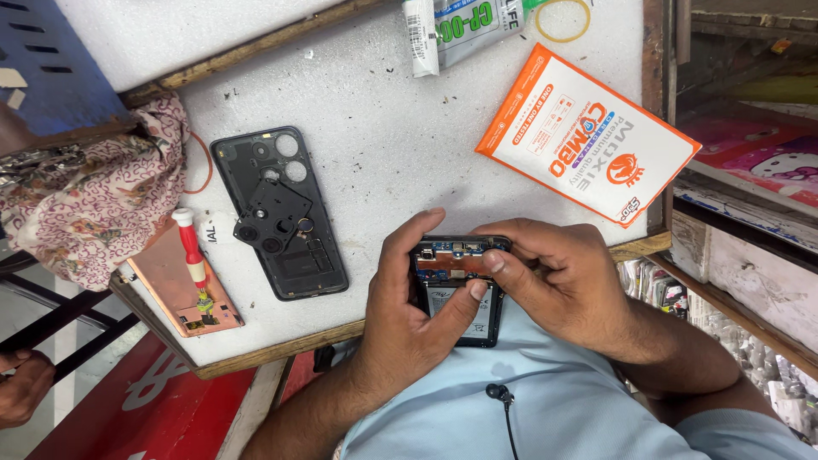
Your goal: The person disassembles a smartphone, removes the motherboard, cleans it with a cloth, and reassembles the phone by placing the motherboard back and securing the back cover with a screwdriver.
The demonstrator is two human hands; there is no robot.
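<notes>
Both forearms rise from the lower edge of the view and meet at the near edge of the surface. The left hand (416, 302) curls, thumb pressed inward, fingers wrapped up. The right hand (558, 277) arches over, its fingertips (492, 260) pinching down beside the left thumb.

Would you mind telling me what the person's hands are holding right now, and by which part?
Both hands hold an opened phone. The left hand grips its left edge, thumb on the battery; the right hand grips the top right edge, thumb on the exposed board.
</notes>
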